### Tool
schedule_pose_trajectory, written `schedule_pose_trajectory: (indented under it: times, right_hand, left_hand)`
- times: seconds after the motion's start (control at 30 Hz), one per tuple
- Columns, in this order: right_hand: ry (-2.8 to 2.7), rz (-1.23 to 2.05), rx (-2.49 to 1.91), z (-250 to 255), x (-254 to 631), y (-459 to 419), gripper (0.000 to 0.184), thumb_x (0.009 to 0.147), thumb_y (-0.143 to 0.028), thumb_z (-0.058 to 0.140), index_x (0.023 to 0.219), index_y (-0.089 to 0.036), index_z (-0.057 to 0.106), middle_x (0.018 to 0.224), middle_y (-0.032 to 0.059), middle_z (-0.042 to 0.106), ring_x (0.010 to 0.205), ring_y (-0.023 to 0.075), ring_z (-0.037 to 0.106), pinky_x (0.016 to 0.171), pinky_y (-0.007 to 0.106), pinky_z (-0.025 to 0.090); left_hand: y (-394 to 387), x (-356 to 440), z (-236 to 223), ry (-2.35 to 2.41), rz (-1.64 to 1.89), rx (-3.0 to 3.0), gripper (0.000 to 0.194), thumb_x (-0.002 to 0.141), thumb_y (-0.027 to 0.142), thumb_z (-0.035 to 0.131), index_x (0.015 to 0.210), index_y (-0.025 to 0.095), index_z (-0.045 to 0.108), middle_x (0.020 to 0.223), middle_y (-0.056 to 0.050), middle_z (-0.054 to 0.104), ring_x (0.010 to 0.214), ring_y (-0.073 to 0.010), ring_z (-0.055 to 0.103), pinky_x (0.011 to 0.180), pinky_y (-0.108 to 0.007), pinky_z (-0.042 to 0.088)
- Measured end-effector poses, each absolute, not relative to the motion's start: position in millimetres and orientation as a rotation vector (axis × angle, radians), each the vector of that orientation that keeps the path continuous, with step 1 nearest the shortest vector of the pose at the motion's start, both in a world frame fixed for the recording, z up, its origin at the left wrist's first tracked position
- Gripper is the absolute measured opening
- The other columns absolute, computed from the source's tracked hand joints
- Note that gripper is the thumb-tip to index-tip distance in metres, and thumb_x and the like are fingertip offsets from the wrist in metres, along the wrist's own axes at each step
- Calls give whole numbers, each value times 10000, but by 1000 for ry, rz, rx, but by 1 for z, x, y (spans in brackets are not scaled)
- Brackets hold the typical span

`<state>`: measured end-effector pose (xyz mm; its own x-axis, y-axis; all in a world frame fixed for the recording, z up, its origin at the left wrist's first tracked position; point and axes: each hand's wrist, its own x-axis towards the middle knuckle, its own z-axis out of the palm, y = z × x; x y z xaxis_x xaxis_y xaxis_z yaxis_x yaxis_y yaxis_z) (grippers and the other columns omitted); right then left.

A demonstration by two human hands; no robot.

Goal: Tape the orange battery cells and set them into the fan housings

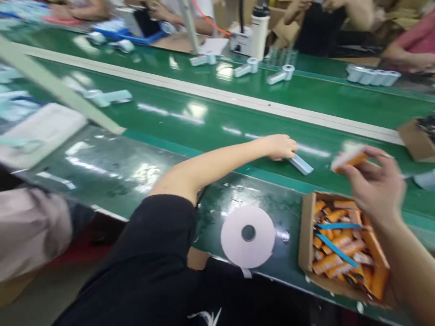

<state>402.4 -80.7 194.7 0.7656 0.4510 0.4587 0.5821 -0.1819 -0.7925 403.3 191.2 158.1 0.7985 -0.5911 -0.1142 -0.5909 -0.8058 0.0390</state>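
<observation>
My left hand [281,146] reaches out over the green conveyor belt [206,118] with its fingers curled on a pale blue flat piece [301,164] that lies on the belt. Raised above a cardboard box [306,229] of orange tubes [339,251], my right hand [373,182] pinches one orange and white tube [348,159] at the fingertips. The tube is blurred by motion. A roll of white tape [248,236] lies flat on the dark bench edge between my arms.
Several pale blue cylindrical parts [373,75] lie along the belt's far side. Other people sit across the belt, and one's arm [21,231] is at my left. A white bottle [259,30] stands at the back, an open box [413,141] at the right.
</observation>
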Motion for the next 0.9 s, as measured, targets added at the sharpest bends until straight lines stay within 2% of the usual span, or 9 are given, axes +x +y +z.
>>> schedule_pose_trajectory:
  times: [0.1,0.2,0.3,0.37,0.47,0.6,0.73,0.83,0.9]
  right_hand:
    - [-814,-2,-1884,183,421,-83,490,929,-480,748,1350,-284,592,940,10,816,809,221,786,818,385,635]
    - [-908,199,-2021,172,437,-67,466,943,-422,666,1370,-253,585,958,14,818,832,225,779,861,387,602]
    - [-1008,272,-2202,169,439,-58,452,961,-379,655,1385,-231,602,882,12,807,782,239,745,836,363,573]
    - [-1066,262,-2336,170,437,-55,461,983,-349,648,1423,-220,598,879,25,813,783,261,737,840,361,558]
    - [-1159,255,-2618,170,433,-52,509,1040,-340,592,1533,-218,543,1006,84,829,904,315,766,844,363,546]
    - [-1219,314,-2956,172,434,-45,526,1078,-370,559,1588,-247,542,1128,161,814,1020,365,775,844,379,550]
    - [-1275,405,-2996,177,440,-38,536,1075,-469,588,1590,-324,584,1205,158,811,1068,379,775,902,432,575]
    - [-1321,423,-2998,180,443,-34,549,1057,-509,624,1571,-318,621,1260,173,802,1114,397,770,938,466,583]
    - [-1350,393,-2976,183,444,-33,492,1076,-481,600,1532,-308,667,1261,164,808,1132,381,772,960,456,582]
  left_hand:
    - [176,411,153,-828,-184,2992,286,792,36,681,960,210,833,1146,-146,813,1266,-327,659,1123,-486,506]
    - [172,418,155,-723,-236,2951,189,819,145,718,916,233,855,1032,-102,831,1073,-285,723,984,-370,533]
    - [177,425,159,-636,-272,2884,176,871,286,730,979,289,868,1037,-21,844,931,-208,737,860,-277,499]
    - [179,428,160,-553,-246,2859,218,922,320,681,1051,287,853,1058,-11,844,936,-198,736,832,-268,476]
    - [175,431,156,-433,-178,2836,248,970,315,628,1133,272,810,1080,-24,838,992,-211,733,826,-270,458]
    - [164,429,150,-338,-117,2801,213,979,288,621,1121,268,779,1113,-27,832,1010,-215,733,802,-271,452]
    - [157,425,148,-276,-57,2763,215,992,238,576,1096,247,764,1119,-42,833,994,-217,740,785,-281,460]
    - [152,422,148,-265,-24,2727,215,989,201,567,1088,242,753,1146,-32,834,1034,-203,744,804,-267,472]
    - [150,422,149,-260,-15,2715,205,992,198,574,1091,240,748,1147,-31,836,1039,-201,747,799,-264,473]
